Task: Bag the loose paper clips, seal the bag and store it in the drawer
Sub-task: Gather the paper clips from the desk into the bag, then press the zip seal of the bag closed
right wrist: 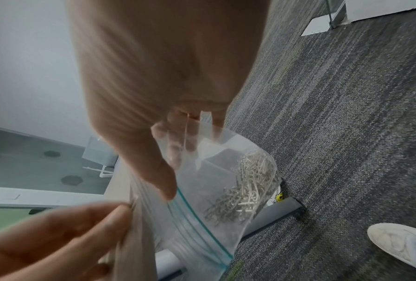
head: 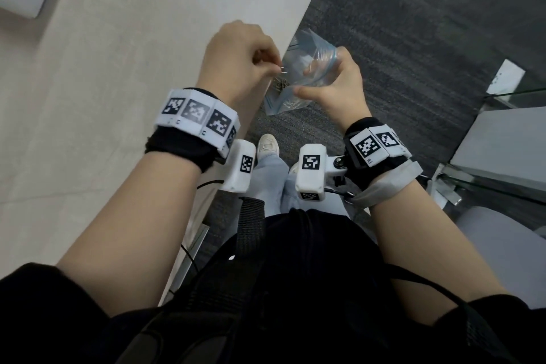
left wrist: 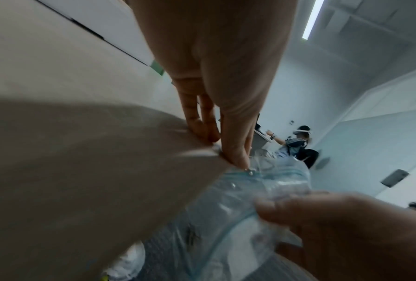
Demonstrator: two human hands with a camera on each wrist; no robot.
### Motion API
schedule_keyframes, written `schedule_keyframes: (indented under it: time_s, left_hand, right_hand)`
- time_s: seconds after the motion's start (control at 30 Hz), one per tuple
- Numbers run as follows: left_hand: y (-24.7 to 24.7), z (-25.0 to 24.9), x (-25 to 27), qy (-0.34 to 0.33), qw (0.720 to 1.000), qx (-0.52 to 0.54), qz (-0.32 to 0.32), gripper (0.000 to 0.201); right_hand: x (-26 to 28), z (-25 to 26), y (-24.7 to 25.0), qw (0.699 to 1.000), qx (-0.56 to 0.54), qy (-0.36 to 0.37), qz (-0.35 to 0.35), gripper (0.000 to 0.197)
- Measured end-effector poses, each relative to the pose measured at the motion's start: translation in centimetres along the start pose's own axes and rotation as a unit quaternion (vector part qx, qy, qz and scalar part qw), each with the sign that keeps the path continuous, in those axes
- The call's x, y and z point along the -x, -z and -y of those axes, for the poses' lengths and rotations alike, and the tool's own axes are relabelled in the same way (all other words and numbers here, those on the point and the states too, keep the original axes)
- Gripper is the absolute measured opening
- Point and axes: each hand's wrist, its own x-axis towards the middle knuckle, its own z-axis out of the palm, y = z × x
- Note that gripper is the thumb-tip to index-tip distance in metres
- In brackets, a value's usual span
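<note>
Head view: the right hand [head: 334,80] grips the zip bag [head: 298,68] by its open mouth, just off the desk [head: 118,68] edge, above the carpet. A heap of paper clips [right wrist: 245,190] already lies inside. The left hand [head: 236,62], fingers curled, pinches one paper clip [head: 77,69] at the bag's rim. If the mouth sags or the pinch slips, clips likely drop to the carpet [head: 413,38]. No drawer is in view.

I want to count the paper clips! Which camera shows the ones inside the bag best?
The right wrist view: the paper clips show as a silver pile through the clear bag. The head view shows only a small dark clump behind the plastic. The left wrist view shows the blurred bag, hardly any clips.
</note>
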Motion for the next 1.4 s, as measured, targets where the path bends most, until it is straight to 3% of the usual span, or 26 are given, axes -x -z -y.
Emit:
schedule_keyframes:
  time_s: [0.17,0.33,0.43,0.63,0.83,0.97,1.17,1.4]
  left_hand:
    - [-2.4,-1.5,0.6,-0.003,1.000,0.011,0.005,0.014]
    - [-1.6,-2.1,1.7,0.019,0.996,0.078,-0.043,0.020]
    - [-1.3,-3.0,2.3,0.032,0.996,0.059,-0.050,0.018]
    - [-0.4,-6.3,4.7,0.075,0.996,0.039,0.024,0.019]
    - [1.5,-10.0,7.2,0.132,0.973,0.151,0.116,0.025]
    - [2.9,-11.1,8.1,0.124,0.972,0.149,0.131,0.025]
    - [6.1,-11.2,9.8,0.122,0.988,0.098,-0.015,0.016]
    - [10.9,-10.7,12.4,0.116,0.968,0.098,-0.200,0.012]
  right_hand:
    - [0.7,-0.4,1.0,1.000,-0.016,0.014,0.001,0.051]
    - [2.0,0.1,2.7,1.000,-0.011,0.020,-0.003,0.049]
    - [2.9,0.3,4.0,0.999,-0.028,0.026,-0.007,0.049]
    - [5.1,2.0,7.1,0.996,-0.067,0.055,-0.005,0.047]
    - [7.1,5.5,8.3,0.994,-0.082,0.074,-0.017,0.047]
    - [7.9,8.3,8.2,0.992,-0.102,0.072,-0.010,0.048]
    - [9.4,12.8,7.0,0.990,-0.102,0.093,0.014,0.046]
    - [9.8,17.2,4.9,0.988,-0.127,0.081,0.030,0.051]
